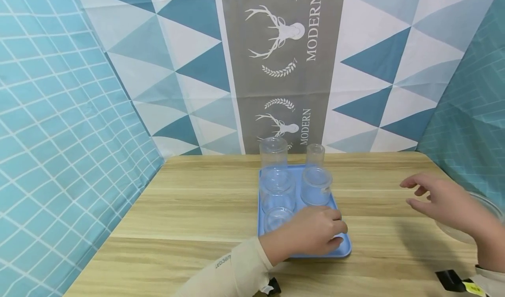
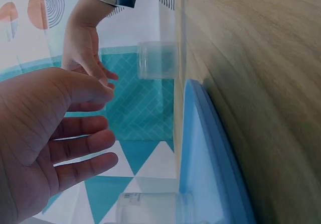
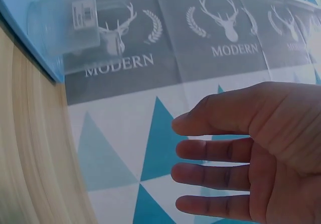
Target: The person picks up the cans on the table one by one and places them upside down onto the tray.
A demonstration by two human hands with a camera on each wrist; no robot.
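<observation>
My left hand (image 1: 315,231) hovers over the front right of a blue tray (image 1: 344,249), holding nothing. In the left wrist view its fingers (image 2: 83,142) are loosely extended. Several clear containers stand on the tray: a tall cylinder (image 1: 273,151) at back left, a narrow one (image 1: 315,155) at back right, a wide jar (image 1: 278,196) and another jar (image 1: 316,189) midway, and a low one (image 1: 276,217) at front left, partly behind my left hand. Off to the right, my right hand (image 1: 449,202) is raised above the table with relaxed fingers and holds nothing.
A large clear round container (image 1: 457,234) stands at the table's right side, partly hidden by my right hand. One jar bears a barcode label (image 3: 84,14). Patterned cloth (image 1: 189,69) hangs behind the wooden table (image 1: 197,209) and along both sides.
</observation>
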